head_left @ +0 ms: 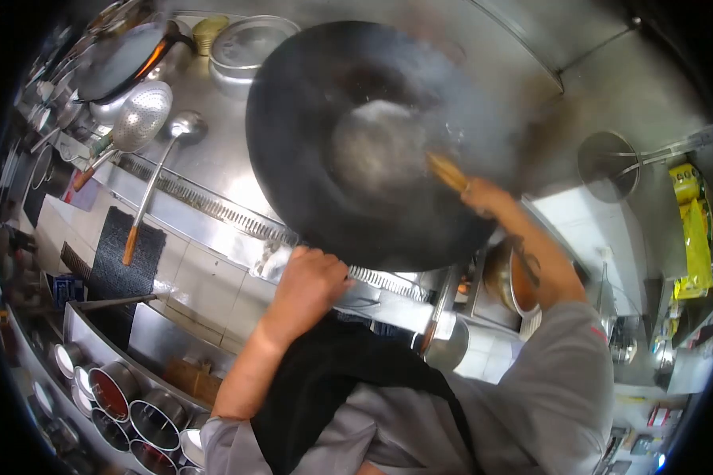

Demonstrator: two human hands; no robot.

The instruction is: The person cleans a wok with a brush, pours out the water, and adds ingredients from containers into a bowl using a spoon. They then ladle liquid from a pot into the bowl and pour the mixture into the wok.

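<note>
A large black wok point(309, 142) fills the upper middle of the view, tilted, with water or foam pooled in its bottom and steam rising off it. My left hand point(309, 281) grips the wok's near rim, apparently through a cloth. My right hand point(483, 194) reaches into the wok from the right and holds a bamboo wok brush point(446, 170), whose head rests against the inner wall near the pooled water.
A ladle point(184, 127) and a perforated skimmer point(139, 117) lie on the steel counter at left. A metal pot with lid point(245, 46) stands behind the wok. Several seasoning tubs point(127, 400) line the lower left. A yellow bag point(693, 229) hangs at right.
</note>
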